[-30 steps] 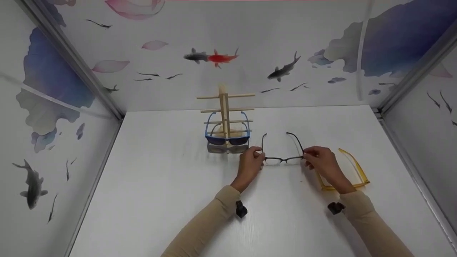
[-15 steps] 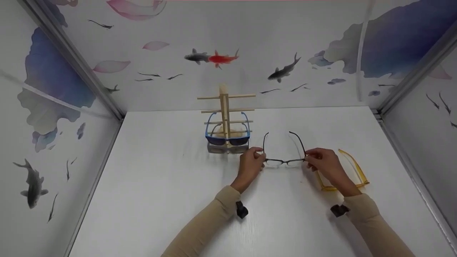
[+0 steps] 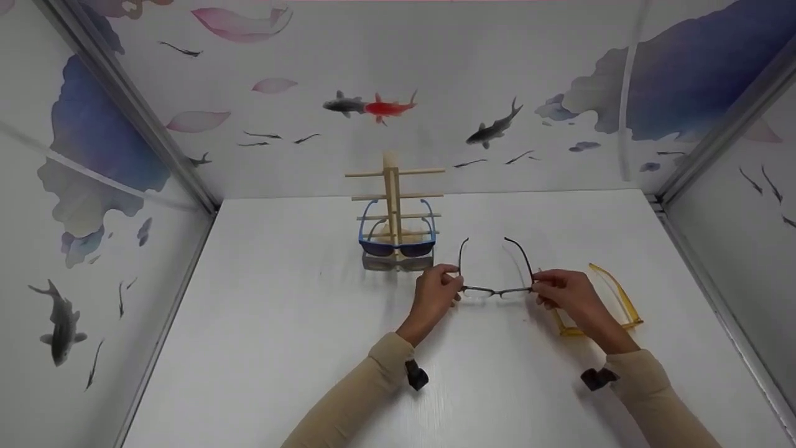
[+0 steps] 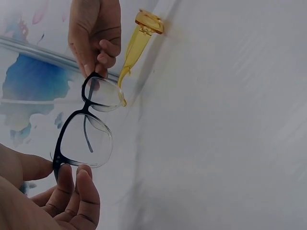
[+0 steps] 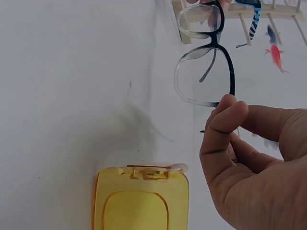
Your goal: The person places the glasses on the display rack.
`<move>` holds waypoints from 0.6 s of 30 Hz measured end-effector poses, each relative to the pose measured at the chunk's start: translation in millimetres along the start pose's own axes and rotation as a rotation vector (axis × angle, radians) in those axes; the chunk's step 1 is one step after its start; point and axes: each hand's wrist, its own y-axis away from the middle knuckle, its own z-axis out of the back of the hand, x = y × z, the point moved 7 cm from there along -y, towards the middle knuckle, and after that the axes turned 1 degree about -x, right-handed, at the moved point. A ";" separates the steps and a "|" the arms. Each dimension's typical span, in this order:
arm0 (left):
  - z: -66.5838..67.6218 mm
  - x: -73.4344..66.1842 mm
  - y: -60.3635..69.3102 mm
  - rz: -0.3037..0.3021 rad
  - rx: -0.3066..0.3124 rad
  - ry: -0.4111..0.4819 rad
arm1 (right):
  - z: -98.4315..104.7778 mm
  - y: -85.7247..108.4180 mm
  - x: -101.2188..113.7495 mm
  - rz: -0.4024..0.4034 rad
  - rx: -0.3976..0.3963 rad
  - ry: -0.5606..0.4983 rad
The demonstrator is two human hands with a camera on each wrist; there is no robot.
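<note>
Black-topped, clear-rimmed glasses (image 3: 495, 292) are held up with both temples unfolded and pointing away. My left hand (image 3: 433, 298) pinches their left corner between thumb and fingers, and my right hand (image 3: 575, 302) pinches the right corner. In the left wrist view the glasses (image 4: 86, 110) span between the two hands, with the left hand (image 4: 67, 196) at the near corner. The right wrist view shows the right hand (image 5: 249, 158) gripping the other corner of the glasses (image 5: 214, 43). Yellow glasses (image 3: 572, 331) lie on the table, partly behind the right hand.
A wooden rack (image 3: 391, 186) with several crossbars stands left of the held glasses, near the back wall. Blue-framed sunglasses (image 3: 396, 249) hang on it above a grey pair (image 3: 379, 262). Printed panels enclose the white table (image 3: 261, 323) at the back and sides.
Both hands and the held glasses sit slightly lower in the head view, as does the whole scene. The right hand has also shifted a little to the right.
</note>
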 end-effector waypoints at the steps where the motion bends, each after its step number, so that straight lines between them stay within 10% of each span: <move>1: 0.3 -0.5 0.5 0.000 0.000 -0.006 | -0.4 1.0 -0.6 -0.005 0.002 -0.008; 18: 10.7 -6.2 7.6 0.003 -0.003 -0.016 | -7.7 9.8 4.9 0.021 0.025 -0.072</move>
